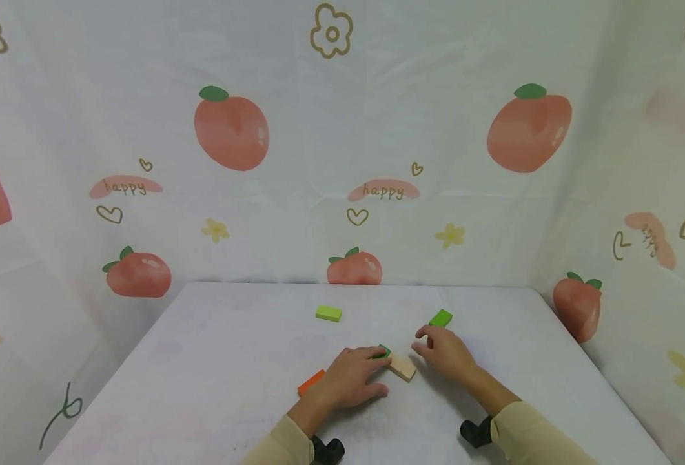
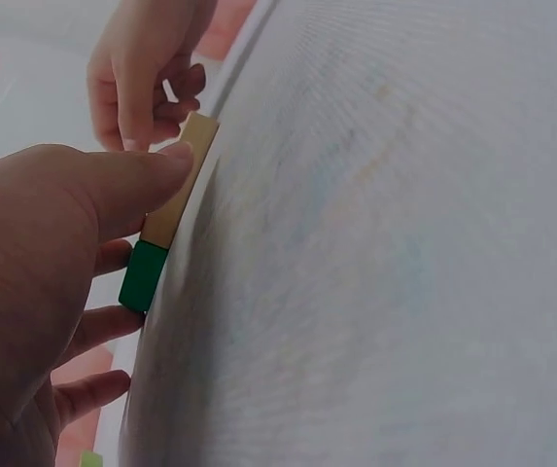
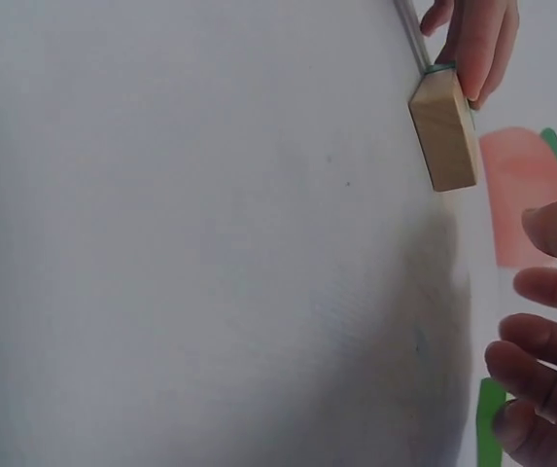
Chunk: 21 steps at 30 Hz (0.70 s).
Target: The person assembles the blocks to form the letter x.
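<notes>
A plain wooden block (image 1: 402,367) lies end to end with a dark green block (image 2: 144,276) on the white table. My left hand (image 1: 350,374) reaches over the green block, its fingers fairly straight and right at the two blocks. The thumb is spread apart on the near side in the head view and overlaps the wooden block in the left wrist view. To the right of the wooden block hovers my right hand (image 1: 448,354), fingers loosely bent with nothing between them. Just beyond its fingertips lies a bright green block (image 1: 441,318), partly hidden by the hand in the head view.
A yellow-green block (image 1: 328,314) lies toward the back of the table (image 1: 232,349). An orange block (image 1: 310,382) is partly covered by my left hand. Black wrist mounts (image 1: 476,432) stick out by both sleeves. Printed cloth (image 1: 296,213) walls the back and sides.
</notes>
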{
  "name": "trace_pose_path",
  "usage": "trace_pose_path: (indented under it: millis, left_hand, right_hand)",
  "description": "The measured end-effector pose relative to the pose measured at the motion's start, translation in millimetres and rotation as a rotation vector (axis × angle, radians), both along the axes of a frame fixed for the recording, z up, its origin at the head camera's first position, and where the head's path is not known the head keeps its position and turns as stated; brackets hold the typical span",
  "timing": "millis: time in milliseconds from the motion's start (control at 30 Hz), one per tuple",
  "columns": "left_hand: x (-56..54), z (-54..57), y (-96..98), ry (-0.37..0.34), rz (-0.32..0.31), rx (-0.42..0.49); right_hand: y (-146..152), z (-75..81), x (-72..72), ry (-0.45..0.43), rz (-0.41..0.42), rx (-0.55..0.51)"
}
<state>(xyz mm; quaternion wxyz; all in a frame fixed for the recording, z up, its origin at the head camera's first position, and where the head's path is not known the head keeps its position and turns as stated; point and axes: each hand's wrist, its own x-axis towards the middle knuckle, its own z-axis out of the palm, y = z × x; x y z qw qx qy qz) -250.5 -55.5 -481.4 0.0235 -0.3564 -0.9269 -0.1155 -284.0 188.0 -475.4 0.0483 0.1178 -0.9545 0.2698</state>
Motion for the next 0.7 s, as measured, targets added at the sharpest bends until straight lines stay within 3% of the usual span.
trace_pose_path:
  millis: [467, 700]
  left_hand:
    - [-0.9, -1.9, -0.3, -0.014, -0.005, 0.013]
    - [-0.6, -6.2, -0.3, 0.017, -0.020, 0.025]
  right_hand:
    - [8, 5.3, -13.3, 0.066, -0.020, 0.101]
    - [17, 3.9, -17.4, 0.099, -0.028, 0.139]
